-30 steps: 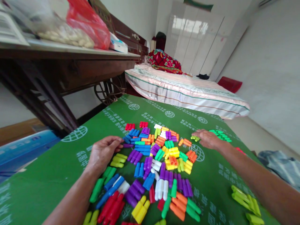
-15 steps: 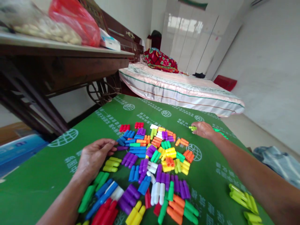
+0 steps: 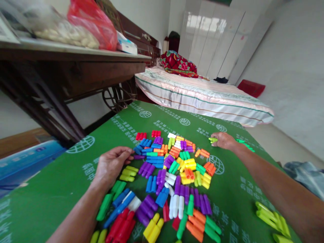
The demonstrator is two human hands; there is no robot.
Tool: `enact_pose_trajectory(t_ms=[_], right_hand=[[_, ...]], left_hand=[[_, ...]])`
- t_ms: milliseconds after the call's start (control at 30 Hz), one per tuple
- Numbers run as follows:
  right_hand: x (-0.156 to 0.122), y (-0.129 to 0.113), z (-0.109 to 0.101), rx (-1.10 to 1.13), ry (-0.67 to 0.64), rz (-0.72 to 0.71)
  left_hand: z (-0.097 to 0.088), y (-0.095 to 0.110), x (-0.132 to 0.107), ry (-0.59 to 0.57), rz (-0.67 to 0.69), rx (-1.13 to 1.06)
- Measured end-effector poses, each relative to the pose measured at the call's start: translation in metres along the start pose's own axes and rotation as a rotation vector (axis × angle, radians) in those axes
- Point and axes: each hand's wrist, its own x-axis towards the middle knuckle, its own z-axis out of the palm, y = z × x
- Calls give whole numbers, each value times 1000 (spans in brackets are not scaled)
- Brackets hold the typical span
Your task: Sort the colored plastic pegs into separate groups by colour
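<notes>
Many plastic peg-shaped building blocks in several colours lie in a loose heap on the green board, including a blue block (image 3: 151, 184), a yellow block (image 3: 153, 227) and an orange block (image 3: 196, 224). At the heap's left edge, my left hand (image 3: 114, 163) has thumb and fingers pinched at the end of a purple block (image 3: 139, 157). A lime-green block (image 3: 129, 173) lies just below that hand. Stretched out to the far right, my right hand (image 3: 223, 140) is closed on a lime-green block (image 3: 213, 139). Beside its wrist lies a row of green blocks (image 3: 245, 145).
The green board (image 3: 227, 195) bears white lettering and globe prints. More lime-green blocks (image 3: 273, 217) lie under my right forearm. A sewing-machine table (image 3: 76, 55) with plastic bags stands at left; a bed (image 3: 202, 91) stands beyond the board.
The whole view has shifted, so everything appears slightly farther right. Both hands keep nearly the same places among the blocks.
</notes>
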Motion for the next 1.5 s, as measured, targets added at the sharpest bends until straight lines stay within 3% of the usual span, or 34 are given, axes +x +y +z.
enact_pose_trajectory(t_ms=[400,533,667,800,1000,1267,1500], right_hand=[[-12,-34,-22,-106,13,-39],[-32,-70,-31,-39,51,-175],[-60,-115,-38,120,25,-402],[-77,-143,-38,9,2,-480],[-75,-148,-32,-24,-125,-371],[-77,-160,-42,-105,-154,-365],[-82,-159,-47,-109,-89,-395]], left_hand=[[1,-3,0,-2,22,18],[1,-5,0,-8,22,-8],[2,-2,-3,8,13,6],[3,-2,-5,7,28,-19],[3,-6,-3,-21,23,-28],[2,-6,-2,-13,7,-42],[-1,-6,4,-26,17,-13]])
